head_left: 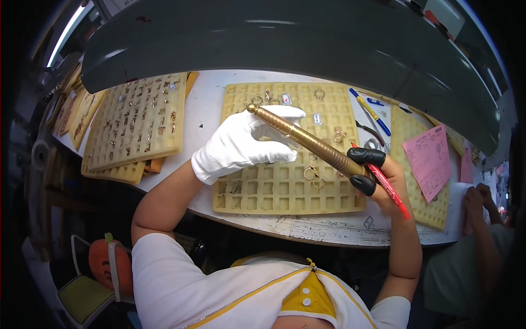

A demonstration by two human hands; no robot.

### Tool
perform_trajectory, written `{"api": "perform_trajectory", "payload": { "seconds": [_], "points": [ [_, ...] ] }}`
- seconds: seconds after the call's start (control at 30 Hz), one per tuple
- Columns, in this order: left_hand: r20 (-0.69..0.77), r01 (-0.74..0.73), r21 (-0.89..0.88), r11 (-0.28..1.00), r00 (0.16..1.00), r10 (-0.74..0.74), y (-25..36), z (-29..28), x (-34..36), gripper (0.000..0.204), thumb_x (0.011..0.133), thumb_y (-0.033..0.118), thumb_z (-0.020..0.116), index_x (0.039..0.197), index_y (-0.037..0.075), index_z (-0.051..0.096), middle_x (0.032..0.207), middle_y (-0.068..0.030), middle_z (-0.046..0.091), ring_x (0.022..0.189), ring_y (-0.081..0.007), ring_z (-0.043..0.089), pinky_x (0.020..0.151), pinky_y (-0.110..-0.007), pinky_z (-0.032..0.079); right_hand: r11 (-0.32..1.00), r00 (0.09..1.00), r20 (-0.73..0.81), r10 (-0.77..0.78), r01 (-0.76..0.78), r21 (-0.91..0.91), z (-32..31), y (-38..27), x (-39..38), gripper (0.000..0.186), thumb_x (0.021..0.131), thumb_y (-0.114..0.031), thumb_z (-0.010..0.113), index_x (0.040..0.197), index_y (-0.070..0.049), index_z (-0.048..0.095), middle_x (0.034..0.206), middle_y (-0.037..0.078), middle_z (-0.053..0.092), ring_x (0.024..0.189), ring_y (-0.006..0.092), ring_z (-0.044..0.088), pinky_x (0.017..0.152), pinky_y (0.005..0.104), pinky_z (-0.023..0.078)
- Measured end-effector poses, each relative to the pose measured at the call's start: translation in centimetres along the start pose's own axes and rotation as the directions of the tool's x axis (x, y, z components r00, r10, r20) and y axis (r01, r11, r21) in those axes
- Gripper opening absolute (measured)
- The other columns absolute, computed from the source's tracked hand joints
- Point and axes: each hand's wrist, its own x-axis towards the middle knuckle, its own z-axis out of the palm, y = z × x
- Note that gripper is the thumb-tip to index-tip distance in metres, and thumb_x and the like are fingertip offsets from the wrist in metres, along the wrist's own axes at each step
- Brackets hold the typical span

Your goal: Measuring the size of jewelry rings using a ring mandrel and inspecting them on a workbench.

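A brass ring mandrel [320, 147], tapered with fine grooves and a ball tip, slants over the yellow compartment tray [257, 205]. My right hand [390, 181], black finger cots on thumb and finger, grips its thick end together with a red pen [390, 190]. My left hand [244, 143], in a white glove, is beside the thin end; its fingers reach behind the mandrel, with the thumb apart below. What looks like a narrow band is around the mandrel near the left fingers, too small to make out. Several rings [315, 178] and small labels lie in the tray.
Stacked trays [137, 123] full of small jewellery stand at the left. To the right lie a blue-yellow pen [372, 114], pliers [371, 130], a pink paper slip [429, 159] and another tray [433, 211]. A dark lamp hood [285, 46] overhangs the table. Another person's hands [478, 198] are at far right.
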Motion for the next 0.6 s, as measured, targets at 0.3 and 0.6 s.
{"api": "perform_trajectory", "payload": {
  "seconds": [0.3, 0.6],
  "points": [
    [0.015, -0.042, 0.005, 0.999, 0.999, 0.041, -0.3, 0.2, 0.1, 0.059, 0.077, 0.014, 0.079, 0.128, 0.003, 0.053, 0.117, -0.0094, 0.062, 0.103, -0.0150, 0.059, 0.092, -0.030, 0.048, 0.856, 0.944, 0.261, 0.202, -0.300, 0.422, -0.8, 0.0, 0.1, 0.039, 0.093, -0.023, 0.056, 0.120, 0.005, 0.050, 0.087, 0.015, 0.066, 0.057, 0.0171, 0.064, 0.047, 0.0221, 0.046],
    [0.038, -0.069, 0.076, 0.995, 0.997, 0.066, -0.5, 0.1, 0.1, 0.062, 0.076, 0.008, 0.078, 0.131, 0.000, 0.050, 0.114, -0.0114, 0.062, 0.098, -0.0189, 0.062, 0.086, -0.033, 0.052, 0.688, 0.886, 0.432, 0.168, -0.420, 0.592, -1.7, 1.0, 0.4, 0.039, 0.096, -0.022, 0.049, 0.122, 0.006, 0.046, 0.089, 0.022, 0.063, 0.057, 0.0265, 0.065, 0.050, 0.0335, 0.055]
  ]
}}
